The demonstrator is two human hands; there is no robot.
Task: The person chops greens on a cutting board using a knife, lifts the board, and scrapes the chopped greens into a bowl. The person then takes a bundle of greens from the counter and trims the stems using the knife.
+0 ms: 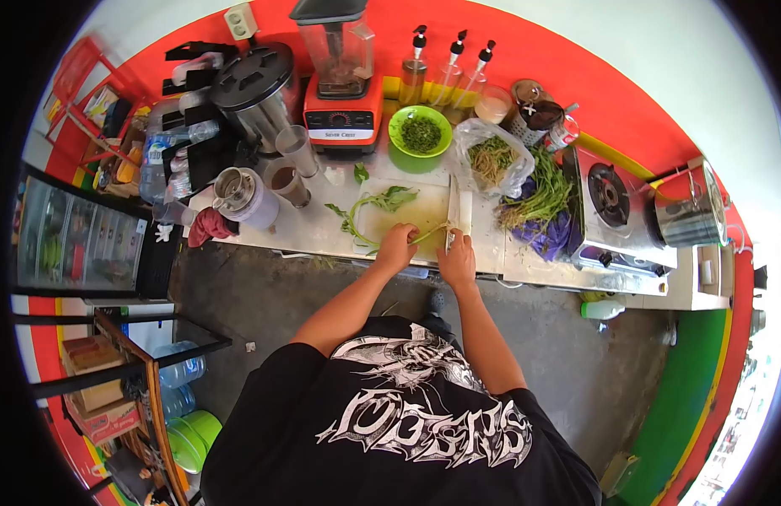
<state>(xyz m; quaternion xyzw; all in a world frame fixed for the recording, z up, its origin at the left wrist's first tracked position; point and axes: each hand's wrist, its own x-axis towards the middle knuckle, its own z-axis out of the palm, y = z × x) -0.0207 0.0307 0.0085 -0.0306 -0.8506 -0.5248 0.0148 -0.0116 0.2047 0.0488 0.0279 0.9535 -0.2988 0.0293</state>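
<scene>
While finely cut greens [421, 133] already fill part of the green bowl [396, 139] behind the cutting board [426, 206], a sizeable bundle of long green stems [549, 192] lies whole at the right, partly over purple plastic [556, 242] beside the stove [607, 192]. The work looks partway along: some is cut, plenty is left.

The leafy stem [354, 226] being handled is whole too, curving across the near part of the board, its leaves toward the left and its bare end near the knife [454, 201]. The left hand [397, 247] is closed, pinching this stem by its lower length. The right hand [458, 260] is curled at the near end of the knife and appears to grip it, though the fingers hide the handle; the blade points away from the body.

Between the bowl and the bundle, a clear plastic bag [524, 179] contains brownish, root-like pieces [490, 162], probably trimmings. Bowl, board, bag and bundle all rest on the metal surface [323, 234].
</scene>
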